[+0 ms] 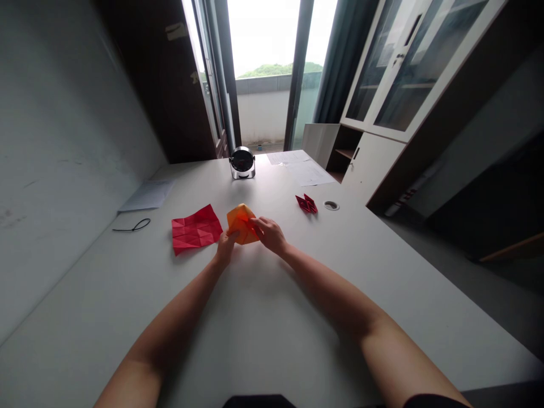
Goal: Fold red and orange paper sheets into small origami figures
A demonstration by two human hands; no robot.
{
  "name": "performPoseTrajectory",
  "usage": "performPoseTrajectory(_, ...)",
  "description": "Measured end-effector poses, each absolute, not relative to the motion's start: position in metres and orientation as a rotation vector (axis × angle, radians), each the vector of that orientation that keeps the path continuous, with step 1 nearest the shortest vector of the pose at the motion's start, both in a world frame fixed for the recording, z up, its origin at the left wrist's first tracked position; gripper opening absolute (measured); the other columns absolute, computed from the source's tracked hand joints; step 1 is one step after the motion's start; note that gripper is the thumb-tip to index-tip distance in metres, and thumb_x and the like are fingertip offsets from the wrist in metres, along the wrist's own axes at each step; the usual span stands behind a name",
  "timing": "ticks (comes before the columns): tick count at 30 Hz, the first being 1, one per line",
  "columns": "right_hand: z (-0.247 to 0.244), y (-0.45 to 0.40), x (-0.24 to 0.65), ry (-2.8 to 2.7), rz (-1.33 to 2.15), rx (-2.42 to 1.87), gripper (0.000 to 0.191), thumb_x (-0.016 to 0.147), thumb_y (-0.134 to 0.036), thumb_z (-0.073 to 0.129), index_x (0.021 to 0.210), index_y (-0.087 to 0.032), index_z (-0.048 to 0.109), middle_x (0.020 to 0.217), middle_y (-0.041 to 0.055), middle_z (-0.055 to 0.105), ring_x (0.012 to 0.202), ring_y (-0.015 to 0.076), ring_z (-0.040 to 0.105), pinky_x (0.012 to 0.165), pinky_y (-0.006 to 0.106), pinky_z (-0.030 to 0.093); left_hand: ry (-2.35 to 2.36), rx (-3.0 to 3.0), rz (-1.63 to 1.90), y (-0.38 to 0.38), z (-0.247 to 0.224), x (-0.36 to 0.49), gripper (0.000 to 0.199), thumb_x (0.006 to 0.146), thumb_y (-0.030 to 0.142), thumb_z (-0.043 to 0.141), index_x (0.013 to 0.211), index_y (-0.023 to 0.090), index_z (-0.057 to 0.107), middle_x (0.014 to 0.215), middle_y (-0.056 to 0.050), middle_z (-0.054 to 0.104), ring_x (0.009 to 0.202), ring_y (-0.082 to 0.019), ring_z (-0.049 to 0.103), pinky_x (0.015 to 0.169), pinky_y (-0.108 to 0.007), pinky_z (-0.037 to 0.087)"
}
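Note:
An orange sheet of folding paper [241, 218], partly folded, is held up between my two hands above the table. My left hand [226, 245] pinches its lower left edge. On the right side, the fingers of my right hand [271, 233] grip the paper's edge. Just left of my left hand lies a creased red paper sheet [196, 229], spread out with fold lines across it. A small folded red paper piece [306, 203] rests farther right, apart from my right hand. My fingertips behind the orange paper are hidden.
The white table [263, 317] carries a round black and silver device [242, 162] at the back. White papers [304, 167] lie behind on the right, another paper [147, 195] at the left wall. A black cable tie [135, 225] and a round cable hole [331, 205] flank the work area.

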State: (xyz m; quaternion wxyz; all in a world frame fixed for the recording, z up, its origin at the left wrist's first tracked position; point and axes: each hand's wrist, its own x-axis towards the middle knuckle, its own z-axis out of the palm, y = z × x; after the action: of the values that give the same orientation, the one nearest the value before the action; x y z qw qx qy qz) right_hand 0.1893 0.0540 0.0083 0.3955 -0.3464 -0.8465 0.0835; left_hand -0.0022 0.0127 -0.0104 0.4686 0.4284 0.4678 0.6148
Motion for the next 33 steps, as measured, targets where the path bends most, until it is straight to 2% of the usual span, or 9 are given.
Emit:
performPoseTrajectory(5, 0.014, 0.051, 0.190, -2.214, 0.037, -0.884, 0.019, 0.097, -0.018, 0.050, 0.107, -0.022, 0.065, 0.102, 0.0094, 0.063, 0.097, 0.0242, 0.052, 0.090, 0.037, 0.042, 1.089, 1.044, 1.519, 0.011, -0.009, -0.001, 0.032, 0.073, 0.041, 0.071, 0.090, 0.014, 0.066, 0.085, -0.005, 0.066, 0.080, -0.019, 0.061, 0.070, -0.028, 0.048)
performPoseTrajectory(11, 0.015, 0.049, 0.188, -2.189, 0.269, -0.754, 0.014, 0.093, -0.023, 0.055, 0.093, -0.024, 0.070, 0.115, 0.0079, 0.062, 0.105, 0.0240, 0.051, 0.090, 0.038, 0.047, 1.029, 0.935, 1.541, 0.014, -0.002, -0.005, 0.034, 0.074, 0.044, 0.071, 0.091, 0.015, 0.067, 0.086, -0.006, 0.067, 0.080, -0.021, 0.063, 0.070, -0.029, 0.050)
performPoseTrajectory(15, 0.014, 0.050, 0.183, -2.049, 0.436, -0.718, 0.023, 0.094, -0.027, 0.053, 0.081, -0.022, 0.071, 0.117, 0.0067, 0.063, 0.108, 0.0225, 0.054, 0.094, 0.038, 0.047, 1.007, 0.894, 1.556, 0.014, 0.001, -0.005, 0.036, 0.076, 0.043, 0.068, 0.097, 0.015, 0.066, 0.095, -0.009, 0.069, 0.089, -0.023, 0.066, 0.076, -0.033, 0.052)
performPoseTrajectory(17, 0.013, 0.051, 0.182, -1.968, 0.524, -0.748, 0.020, 0.092, -0.027, 0.054, 0.082, -0.021, 0.071, 0.110, 0.0070, 0.065, 0.099, 0.0207, 0.058, 0.089, 0.036, 0.049, 0.979, 0.894, 1.568, 0.013, 0.002, -0.004, 0.035, 0.077, 0.041, 0.067, 0.099, 0.015, 0.066, 0.097, -0.009, 0.069, 0.091, -0.023, 0.066, 0.078, -0.034, 0.052)
performPoseTrajectory(20, 0.011, 0.053, 0.182, -1.928, 0.670, -0.771, 0.014, 0.087, -0.026, 0.057, 0.080, -0.020, 0.067, 0.090, 0.0044, 0.065, 0.079, 0.0166, 0.059, 0.074, 0.029, 0.050, 0.961, 0.881, 1.578, 0.013, 0.001, -0.003, 0.034, 0.076, 0.040, 0.069, 0.099, 0.015, 0.065, 0.096, -0.009, 0.069, 0.091, -0.024, 0.066, 0.077, -0.033, 0.052)
performPoseTrajectory(22, 0.010, 0.054, 0.183, -1.893, 0.744, -0.759, 0.010, 0.085, -0.025, 0.057, 0.081, -0.020, 0.064, 0.082, 0.0018, 0.064, 0.074, 0.0152, 0.059, 0.071, 0.028, 0.049, 0.965, 0.861, 1.599, 0.014, 0.000, -0.005, 0.036, 0.076, 0.040, 0.071, 0.100, 0.014, 0.064, 0.097, -0.009, 0.069, 0.092, -0.023, 0.066, 0.077, -0.033, 0.053)
performPoseTrajectory(25, 0.011, 0.056, 0.184, -1.824, 0.791, -0.756, 0.008, 0.083, -0.022, 0.053, 0.086, -0.020, 0.060, 0.082, 0.0004, 0.064, 0.074, 0.0149, 0.060, 0.073, 0.028, 0.050, 0.948, 0.831, 1.637, 0.016, 0.000, -0.010, 0.039, 0.075, 0.040, 0.074, 0.102, 0.014, 0.063, 0.101, -0.010, 0.068, 0.091, -0.021, 0.066, 0.076, -0.031, 0.052)
performPoseTrajectory(28, 0.013, 0.061, 0.187, -1.754, 0.794, -0.821, 0.014, 0.082, -0.022, 0.051, 0.093, -0.021, 0.060, 0.088, 0.0013, 0.065, 0.076, 0.0153, 0.059, 0.074, 0.029, 0.050, 0.951, 0.832, 1.659, 0.018, 0.002, -0.014, 0.044, 0.074, 0.043, 0.075, 0.105, 0.015, 0.062, 0.103, -0.010, 0.068, 0.092, -0.021, 0.066, 0.075, -0.030, 0.052)
performPoseTrajectory(33, 0.012, 0.075, 0.199, -1.591, 0.852, -0.892, 0.025, 0.080, -0.026, 0.050, 0.104, -0.022, 0.058, 0.093, 0.0028, 0.062, 0.077, 0.0164, 0.060, 0.064, 0.026, 0.048, 1.076, 0.857, 1.695, 0.019, 0.007, -0.019, 0.040, 0.072, 0.045, 0.077, 0.096, 0.018, 0.060, 0.094, -0.006, 0.067, 0.085, -0.017, 0.066, 0.075, -0.029, 0.052)
